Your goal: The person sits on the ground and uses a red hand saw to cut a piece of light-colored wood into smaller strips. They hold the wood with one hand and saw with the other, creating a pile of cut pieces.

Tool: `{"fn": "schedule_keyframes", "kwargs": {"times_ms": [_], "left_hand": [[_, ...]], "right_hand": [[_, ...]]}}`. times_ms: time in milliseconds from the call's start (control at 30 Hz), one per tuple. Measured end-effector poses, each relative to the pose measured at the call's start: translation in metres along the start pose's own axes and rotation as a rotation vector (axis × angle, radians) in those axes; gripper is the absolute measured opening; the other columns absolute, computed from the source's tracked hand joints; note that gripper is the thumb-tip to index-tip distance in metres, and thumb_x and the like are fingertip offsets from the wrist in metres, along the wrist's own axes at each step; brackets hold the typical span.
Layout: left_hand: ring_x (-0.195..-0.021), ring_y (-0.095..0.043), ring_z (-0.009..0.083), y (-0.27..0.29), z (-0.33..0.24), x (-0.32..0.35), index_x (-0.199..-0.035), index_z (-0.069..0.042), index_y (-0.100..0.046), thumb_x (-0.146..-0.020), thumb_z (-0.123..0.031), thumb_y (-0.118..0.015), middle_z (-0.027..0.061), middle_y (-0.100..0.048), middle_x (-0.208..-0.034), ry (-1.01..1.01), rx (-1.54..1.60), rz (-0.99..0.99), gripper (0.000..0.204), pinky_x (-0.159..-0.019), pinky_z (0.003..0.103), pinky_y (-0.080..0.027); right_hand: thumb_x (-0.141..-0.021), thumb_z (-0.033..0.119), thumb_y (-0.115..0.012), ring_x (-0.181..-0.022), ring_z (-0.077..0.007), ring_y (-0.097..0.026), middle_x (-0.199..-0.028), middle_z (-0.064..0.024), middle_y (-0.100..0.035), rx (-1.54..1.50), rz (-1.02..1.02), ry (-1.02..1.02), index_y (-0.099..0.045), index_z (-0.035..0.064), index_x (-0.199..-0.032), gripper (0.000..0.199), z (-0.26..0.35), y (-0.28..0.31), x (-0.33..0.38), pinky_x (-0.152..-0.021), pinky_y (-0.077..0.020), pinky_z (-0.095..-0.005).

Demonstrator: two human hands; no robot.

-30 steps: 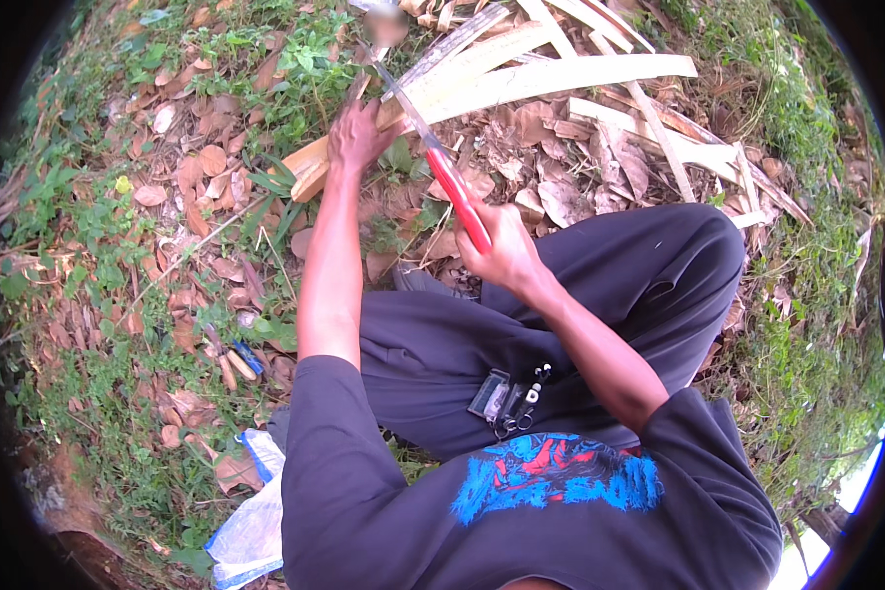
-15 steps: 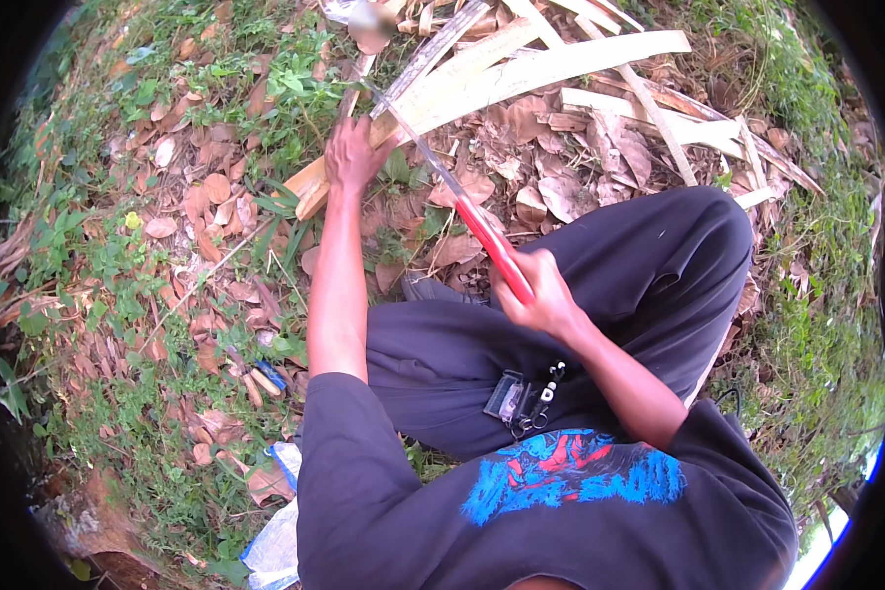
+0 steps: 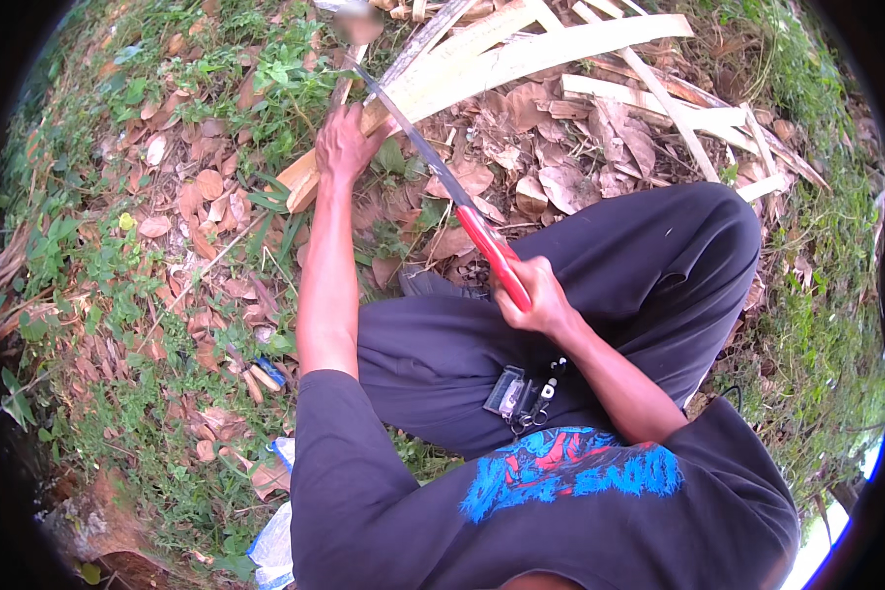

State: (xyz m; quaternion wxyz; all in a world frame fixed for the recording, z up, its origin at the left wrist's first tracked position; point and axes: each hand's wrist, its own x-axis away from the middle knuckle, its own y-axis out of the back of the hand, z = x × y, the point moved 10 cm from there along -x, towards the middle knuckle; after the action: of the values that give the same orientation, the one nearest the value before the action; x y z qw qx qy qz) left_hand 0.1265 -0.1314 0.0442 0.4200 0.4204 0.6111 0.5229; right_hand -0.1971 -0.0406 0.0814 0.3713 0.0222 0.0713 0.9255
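My right hand (image 3: 531, 298) is wrapped round the red handle of a handsaw (image 3: 485, 239) above my crossed legs. Its thin dark blade points far left and crosses over pale wooden strips, just right of my left hand. With arm stretched forward, my left hand (image 3: 347, 146) grips a wooden strip (image 3: 303, 181) whose cut end sticks out to the near left. Its fingertips are partly hidden behind the hand. A long, pale curved strip (image 3: 551, 61) extends right from under the blade. I cannot tell whether the blade touches the wood.
More wooden strips (image 3: 671, 103) lie piled at the far right over dry leaves. A blue-handled tool (image 3: 268, 374) rests in the grass at left, and a plastic bag (image 3: 275, 546) by my left side. On my lap are a small clear case (image 3: 506, 391) and keys (image 3: 533, 418).
The saw has slid slightly away and to the left, and its blade and handle show broader now. My left hand stays on the wood, with only a small shift left.
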Motion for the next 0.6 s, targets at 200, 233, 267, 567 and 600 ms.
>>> {"fn": "schedule_keyframes", "kwargs": {"times_ms": [200, 233, 267, 567, 600], "left_hand": [[-0.097, -0.064, 0.0376, 0.003, -0.009, -0.006, -0.107, -0.003, -0.064, -0.078, -0.05, -0.075, 0.0198, -0.065, -0.103, -0.023, 0.013, 0.004, 0.056, -0.082, 0.049, -0.052], [-0.097, -0.064, 0.0374, 0.002, -0.006, -0.003, -0.106, -0.003, -0.064, -0.078, -0.05, -0.075, 0.0196, -0.065, -0.102, -0.006, 0.0, 0.013, 0.056, -0.082, 0.049, -0.052], [-0.096, -0.065, 0.037, 0.001, 0.001, 0.002, -0.105, -0.003, -0.064, -0.078, -0.05, -0.076, 0.0185, -0.065, -0.101, -0.023, -0.019, -0.027, 0.055, -0.08, 0.048, -0.052], [-0.096, -0.065, 0.0377, -0.004, 0.0, -0.008, -0.105, -0.004, -0.064, -0.08, -0.049, -0.074, 0.0182, -0.065, -0.104, -0.021, 0.018, 0.038, 0.052, -0.08, 0.048, -0.052], [-0.097, -0.064, 0.0377, -0.006, 0.0, -0.003, -0.105, -0.004, -0.064, -0.08, -0.049, -0.074, 0.0183, -0.065, -0.104, -0.019, 0.002, 0.034, 0.053, -0.08, 0.048, -0.052]], "right_hand": [[-0.078, 0.007, -0.057, -0.051, -0.0374, -0.059, -0.06, -0.0223, -0.056, 0.027, -0.102, 0.025, -0.062, -0.0013, -0.084, 0.011, -0.002, -0.003, -0.095, -0.051, -0.046, -0.0431], [-0.078, 0.006, -0.057, -0.049, -0.0358, -0.06, -0.058, -0.0216, -0.056, -0.009, -0.11, -0.015, -0.062, -0.001, -0.084, 0.011, -0.002, -0.001, -0.073, -0.05, -0.0461, -0.0423], [-0.077, 0.005, -0.056, -0.05, -0.0345, -0.062, -0.057, -0.0184, -0.056, -0.04, -0.058, -0.048, -0.063, -0.0002, -0.084, 0.011, 0.005, -0.005, -0.046, -0.052, -0.0479, -0.0406], [-0.077, 0.008, -0.058, -0.05, -0.0335, -0.06, -0.057, -0.0187, -0.057, 0.042, -0.103, -0.013, -0.061, 0.0005, -0.085, 0.011, -0.003, -0.009, -0.1, -0.053, -0.0487, -0.0391], [-0.077, 0.008, -0.059, -0.05, -0.0329, -0.06, -0.057, -0.019, -0.057, 0.049, -0.118, -0.03, -0.061, 0.0005, -0.085, 0.011, -0.001, -0.009, -0.083, -0.053, -0.0486, -0.0388]]}}
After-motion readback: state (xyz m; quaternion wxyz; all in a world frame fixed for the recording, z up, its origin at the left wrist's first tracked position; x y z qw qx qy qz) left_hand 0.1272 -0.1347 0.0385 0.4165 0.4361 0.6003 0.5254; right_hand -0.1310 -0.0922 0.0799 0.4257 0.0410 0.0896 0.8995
